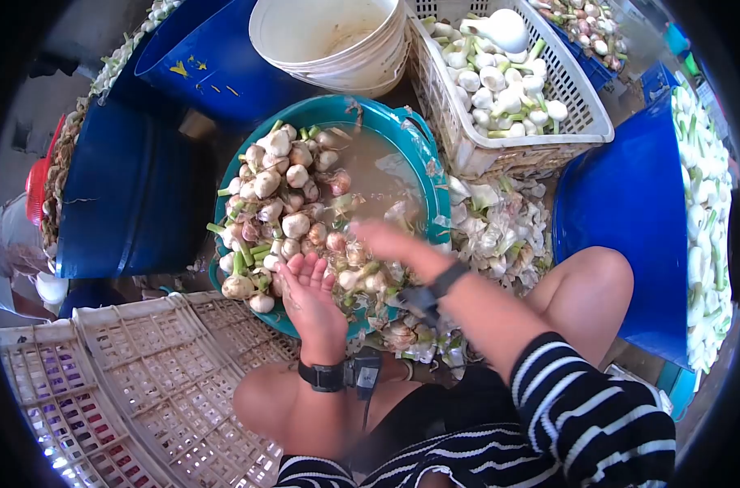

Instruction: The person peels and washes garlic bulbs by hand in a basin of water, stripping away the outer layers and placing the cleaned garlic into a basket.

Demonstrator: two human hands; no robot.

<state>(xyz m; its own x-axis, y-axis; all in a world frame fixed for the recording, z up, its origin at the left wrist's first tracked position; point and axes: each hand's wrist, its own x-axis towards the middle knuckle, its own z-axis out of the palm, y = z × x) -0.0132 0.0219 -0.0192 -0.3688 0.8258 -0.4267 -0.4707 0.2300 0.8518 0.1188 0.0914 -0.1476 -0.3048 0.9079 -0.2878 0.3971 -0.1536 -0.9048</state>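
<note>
Unpeeled garlic bulbs (266, 183) with green stems are heaped in the left half of a teal tub (436, 191), which also holds murky water. My left hand (311, 297) is palm up at the tub's near edge, fingers spread, holding nothing, beside the lower bulbs. Over the tub's right part, my right hand (382, 241) is smeared by motion; its fingers and anything in them cannot be made out. Loose skins and bulbs (362, 281) float below it. Both wrists wear dark straps.
White crate (585, 130) of clean bulbs stands at upper right, a white bucket (329, 41) behind the tub. Blue bins (622, 228) stand left and right. Peeled skins (504, 232) lie right of the tub; an empty lattice crate (142, 366) is lower left.
</note>
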